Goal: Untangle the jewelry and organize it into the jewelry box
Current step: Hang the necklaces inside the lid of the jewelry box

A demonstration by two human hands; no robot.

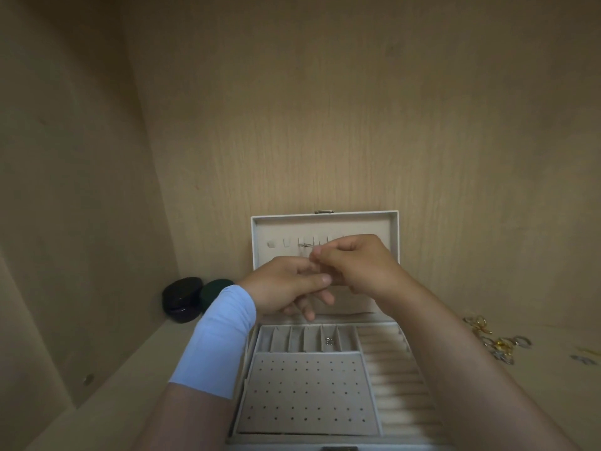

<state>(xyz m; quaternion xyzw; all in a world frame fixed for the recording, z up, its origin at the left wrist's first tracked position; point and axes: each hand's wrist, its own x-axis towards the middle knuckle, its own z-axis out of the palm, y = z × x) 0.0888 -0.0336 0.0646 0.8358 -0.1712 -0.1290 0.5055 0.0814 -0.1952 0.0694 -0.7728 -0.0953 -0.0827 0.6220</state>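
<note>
Open jewelry box [305, 392] mid-shelf; upright lid [325, 227] closes off the rear. Two dark cases [185, 299] fill left rear corner; loose jewelry [497, 345] lies right. Bare shelf [130, 395] left of box.

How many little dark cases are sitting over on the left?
2: a black case at far left, a green case beside it, partly behind the sleeve. Others may be hidden.

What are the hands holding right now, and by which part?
The left hand and right hand both pinch a small silvery piece at their fingertips, its end sticking out leftward. Which part they grip is too small to tell.
</note>
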